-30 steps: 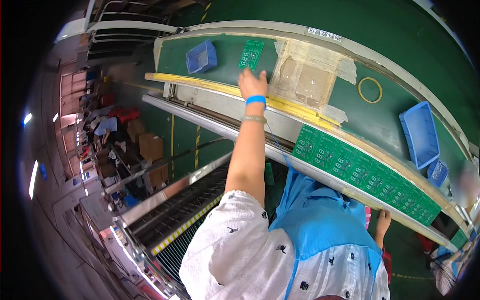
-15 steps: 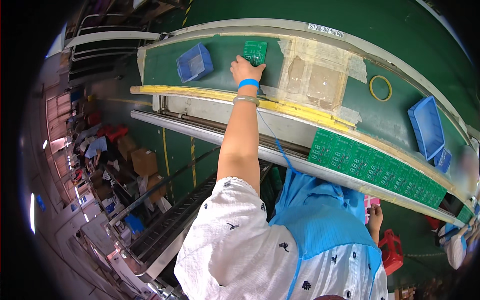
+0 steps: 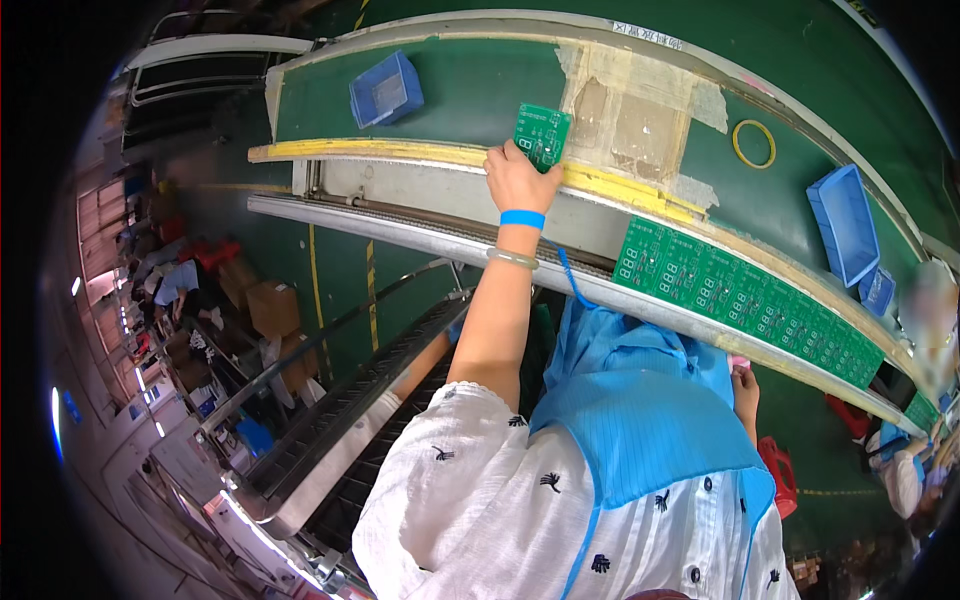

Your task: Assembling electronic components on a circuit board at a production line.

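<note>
The left hand [image 3: 522, 186] has its fingers clamped on the near end of a board [image 3: 544, 134], thumb at the right edge and the other fingers toward the left corner. The board is over the front of the surface [image 3: 470, 85], by the yellow lip [image 3: 375, 150] and just beside the taped patch [image 3: 628, 125]; whether its near end touches the lip or clears it, I cannot tell.

A good grip here probably stays on the board's edges, away from the white display parts and the small components on its face. Held by one end only, the board may tip, so a light, even pinch with the far end kept level seems best. Lifting it well over the lip should spare its underside a scrape.

The blue wristband [image 3: 522, 219] trails a cord [image 3: 570, 275] down toward the apron [image 3: 650, 430]. Its slack is worth watching, since it could catch on the rail [image 3: 420, 240] or on the nearest board of the row [image 3: 740, 295] that lies to the right, below the lip.

The right hand [image 3: 746, 394] hangs low at the apron's side, near a pink thing [image 3: 738, 362]; I cannot tell whether its fingers grip that or are merely beside it. As a judgement, a second hand on the far edge would steady the board.
</note>
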The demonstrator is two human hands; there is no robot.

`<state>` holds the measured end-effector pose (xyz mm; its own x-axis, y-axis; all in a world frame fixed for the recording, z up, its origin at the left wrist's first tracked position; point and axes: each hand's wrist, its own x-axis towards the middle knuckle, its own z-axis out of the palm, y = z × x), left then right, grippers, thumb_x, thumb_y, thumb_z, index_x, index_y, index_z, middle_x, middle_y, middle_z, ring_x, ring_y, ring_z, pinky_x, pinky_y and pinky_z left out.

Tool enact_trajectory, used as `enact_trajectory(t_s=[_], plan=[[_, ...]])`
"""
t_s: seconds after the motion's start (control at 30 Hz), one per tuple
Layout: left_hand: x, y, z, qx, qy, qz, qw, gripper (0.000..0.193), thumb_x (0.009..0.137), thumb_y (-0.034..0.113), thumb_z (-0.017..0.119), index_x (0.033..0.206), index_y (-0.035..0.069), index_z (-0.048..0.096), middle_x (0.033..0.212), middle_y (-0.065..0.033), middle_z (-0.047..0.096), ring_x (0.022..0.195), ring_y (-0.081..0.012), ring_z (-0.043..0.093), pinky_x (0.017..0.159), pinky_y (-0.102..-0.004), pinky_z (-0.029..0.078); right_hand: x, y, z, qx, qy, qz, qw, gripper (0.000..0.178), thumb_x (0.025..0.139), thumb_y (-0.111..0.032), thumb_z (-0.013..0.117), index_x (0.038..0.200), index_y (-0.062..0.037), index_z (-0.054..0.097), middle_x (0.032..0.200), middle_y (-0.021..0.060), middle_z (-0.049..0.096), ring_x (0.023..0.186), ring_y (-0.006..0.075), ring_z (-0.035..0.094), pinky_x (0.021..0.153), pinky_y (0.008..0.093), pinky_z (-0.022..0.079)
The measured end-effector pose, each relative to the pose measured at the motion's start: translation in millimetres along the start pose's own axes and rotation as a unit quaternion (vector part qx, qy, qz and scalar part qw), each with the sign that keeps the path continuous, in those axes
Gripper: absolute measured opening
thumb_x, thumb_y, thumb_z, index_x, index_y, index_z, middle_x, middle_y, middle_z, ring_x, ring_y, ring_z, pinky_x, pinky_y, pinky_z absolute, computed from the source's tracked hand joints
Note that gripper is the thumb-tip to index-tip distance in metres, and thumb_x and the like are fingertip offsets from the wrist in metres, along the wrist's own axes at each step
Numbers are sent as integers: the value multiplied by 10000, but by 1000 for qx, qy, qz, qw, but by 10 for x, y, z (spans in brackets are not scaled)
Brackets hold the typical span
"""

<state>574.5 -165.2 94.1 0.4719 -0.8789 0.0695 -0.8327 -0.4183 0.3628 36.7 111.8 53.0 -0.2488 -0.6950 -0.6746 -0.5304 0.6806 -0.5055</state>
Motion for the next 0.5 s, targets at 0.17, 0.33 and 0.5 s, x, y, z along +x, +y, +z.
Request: enact_trajectory(t_s=[0.17,0.33,0.5], plan=[[-596,60,-107,-4,-34,-24,999,694,637,314,886,1117,-81,577,1112,-249,557,1078,-427,540,970,-484,465,91,111,9,-24,-10,-10,1000,300,962,-242,624,1177,-45,694,955,115,724,846,182,666,782,316,517],[-998,95,-57,3,-98,-56,994,678,652,321,885,1098,-86,578,1107,-254,572,1076,-425,549,974,-482,466,135,372,1,-4,-20,7,1000,323,964,-255,625,1219,-65,681,983,131,734,894,200,682,827,328,521],[-1266,132,-18,65,-166,-70,982,675,651,403,867,1074,-55,609,1076,-225,611,1050,-413,584,958,-509,450,2,119,17,6,-48,14,999,311,998,-211,611,1264,-54,643,1002,147,736,894,203,696,804,323,535]])
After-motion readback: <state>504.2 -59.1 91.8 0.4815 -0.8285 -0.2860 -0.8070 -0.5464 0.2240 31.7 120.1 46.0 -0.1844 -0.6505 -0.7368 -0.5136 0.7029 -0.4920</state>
